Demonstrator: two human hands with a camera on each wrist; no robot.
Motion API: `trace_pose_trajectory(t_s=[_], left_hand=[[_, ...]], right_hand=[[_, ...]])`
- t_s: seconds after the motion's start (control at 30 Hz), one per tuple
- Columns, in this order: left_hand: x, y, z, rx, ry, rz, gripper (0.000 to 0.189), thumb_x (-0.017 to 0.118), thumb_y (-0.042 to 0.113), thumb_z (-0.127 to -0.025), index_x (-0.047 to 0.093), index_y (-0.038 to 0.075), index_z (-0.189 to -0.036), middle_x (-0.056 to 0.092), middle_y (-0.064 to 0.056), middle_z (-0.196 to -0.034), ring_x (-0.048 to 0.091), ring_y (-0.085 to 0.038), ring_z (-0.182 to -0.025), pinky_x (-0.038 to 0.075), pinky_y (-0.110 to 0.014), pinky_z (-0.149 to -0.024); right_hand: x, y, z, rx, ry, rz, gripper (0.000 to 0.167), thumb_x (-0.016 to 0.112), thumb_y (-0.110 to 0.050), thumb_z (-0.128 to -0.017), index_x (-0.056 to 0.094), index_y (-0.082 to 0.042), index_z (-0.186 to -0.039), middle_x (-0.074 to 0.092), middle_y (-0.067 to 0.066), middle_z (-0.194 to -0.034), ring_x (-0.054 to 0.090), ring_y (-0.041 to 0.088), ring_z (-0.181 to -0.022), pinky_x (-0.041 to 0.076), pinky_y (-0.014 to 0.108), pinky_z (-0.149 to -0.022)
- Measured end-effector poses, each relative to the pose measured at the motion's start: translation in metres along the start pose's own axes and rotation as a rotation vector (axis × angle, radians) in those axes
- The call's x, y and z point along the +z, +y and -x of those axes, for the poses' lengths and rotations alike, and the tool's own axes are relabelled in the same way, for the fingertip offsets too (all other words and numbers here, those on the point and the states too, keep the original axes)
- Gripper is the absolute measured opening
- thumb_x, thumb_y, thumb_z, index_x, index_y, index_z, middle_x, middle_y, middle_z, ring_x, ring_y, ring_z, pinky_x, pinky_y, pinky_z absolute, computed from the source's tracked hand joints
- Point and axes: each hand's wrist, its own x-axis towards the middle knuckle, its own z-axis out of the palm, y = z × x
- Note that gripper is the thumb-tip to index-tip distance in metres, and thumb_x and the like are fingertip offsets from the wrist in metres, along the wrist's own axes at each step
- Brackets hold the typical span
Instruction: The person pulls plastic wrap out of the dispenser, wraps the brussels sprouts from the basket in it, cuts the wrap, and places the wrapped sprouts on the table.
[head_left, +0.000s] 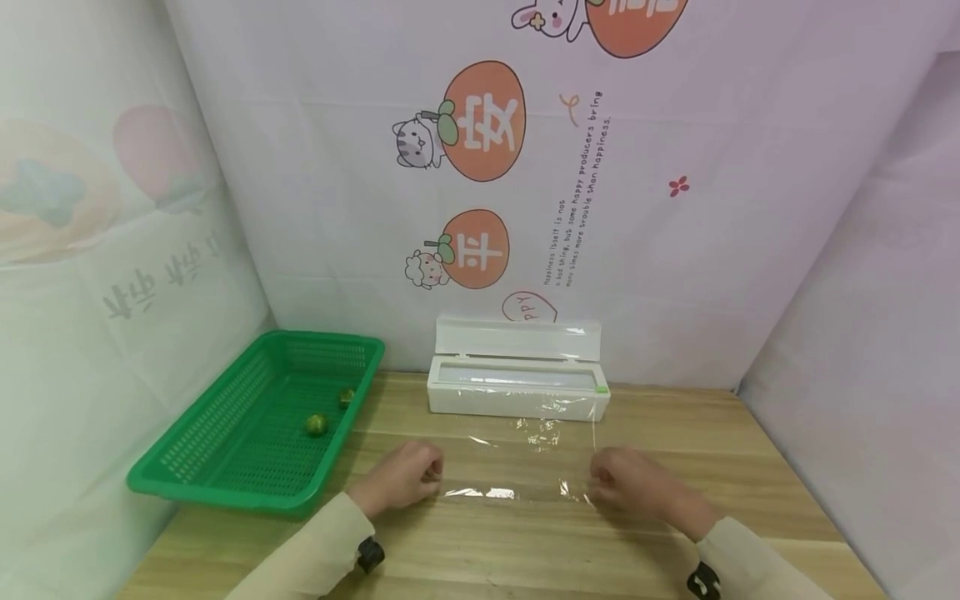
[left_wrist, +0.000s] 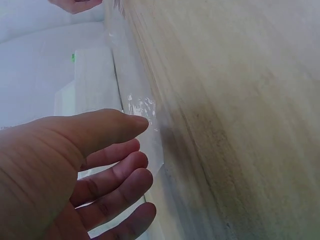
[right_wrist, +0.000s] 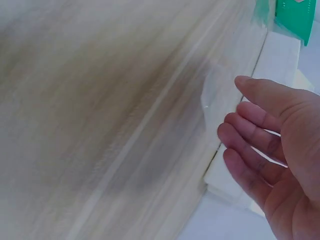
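Observation:
A sheet of clear cling film (head_left: 495, 450) stretches from the white film dispenser (head_left: 517, 405) toward the near side of the table. At the sheet's near left end my left hand (head_left: 405, 475) holds the film, fingers curled. My right hand (head_left: 630, 479) holds the opposite end in a similar pose. In the left wrist view, the left thumb (left_wrist: 120, 125) lies over the film's margin above bent fingers. The right wrist view has the film edge (right_wrist: 206, 107) just beyond the right hand's fingertips (right_wrist: 229, 131). The exact pinch points are hard to make out.
A green plastic basket (head_left: 258, 500) stands at the left, with two small greenish round items (head_left: 317, 425) inside. The dispenser's lid (head_left: 517, 338) is raised against the printed cloth backdrop (head_left: 637, 250). Cloth walls also border both sides of the wooden table (head_left: 525, 558).

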Motion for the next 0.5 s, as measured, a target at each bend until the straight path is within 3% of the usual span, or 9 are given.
trace_pose_trajectory(t_s=[0.2,0.5], left_hand=[[0.0014,-0.0035,0.001,0.0,-0.02,-0.014,0.017,0.086,0.014,-0.087,0.07,0.012,-0.084,0.067,0.003,-0.085,0.058,-0.005,-0.076,0.055,-0.022,-0.069],[-0.0002,-0.0012,0.002,-0.013,-0.045,-0.005,0.015,0.084,0.015,-0.09,0.07,0.011,-0.086,0.066,0.002,-0.086,0.056,-0.005,-0.076,0.054,-0.022,-0.068]], right_hand=[[0.0046,0.0072,0.0016,-0.012,0.003,-0.026,0.022,0.082,-0.014,-0.089,0.064,-0.02,-0.078,0.059,-0.012,-0.074,0.049,-0.003,-0.068,0.049,0.02,-0.059],[0.0083,0.0096,0.0039,-0.036,-0.076,-0.028,0.021,0.082,-0.009,-0.088,0.066,-0.02,-0.08,0.058,-0.012,-0.079,0.048,-0.001,-0.074,0.047,0.019,-0.062]])
